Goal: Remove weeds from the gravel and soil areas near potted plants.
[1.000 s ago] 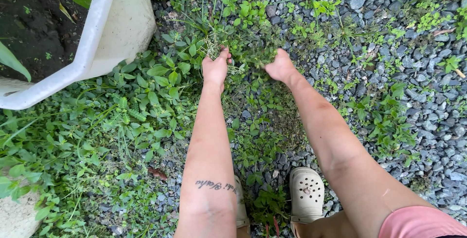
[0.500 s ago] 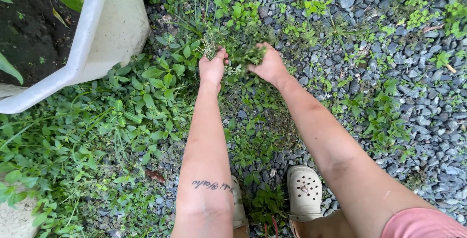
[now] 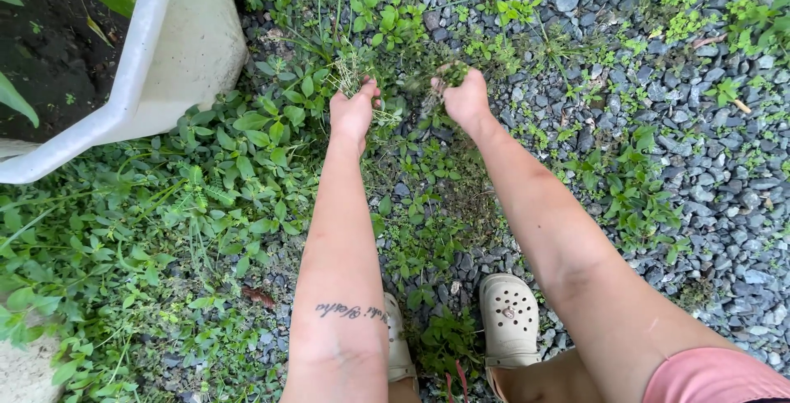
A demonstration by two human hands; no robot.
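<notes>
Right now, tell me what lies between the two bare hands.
In the head view, low green weeds on grey gravel fill the gap between left hand and right hand.

- Left hand (image 3: 352, 111) — arm stretched straight forward, fingers curled shut, forearm showing a small script tattoo.
- Right hand (image 3: 465, 98) — arm reaching forward from the bent knee, fist closed, knuckles up.

A single head-worn camera looks steeply down from standing height along both outstretched forearms to the hands, left hand (image 3: 352, 111) and right hand (image 3: 465, 98), near frame centre. Weedy gravel ground (image 3: 708, 164) fills the view; a white planter (image 3: 156, 65) cuts the upper-left corner.
</notes>
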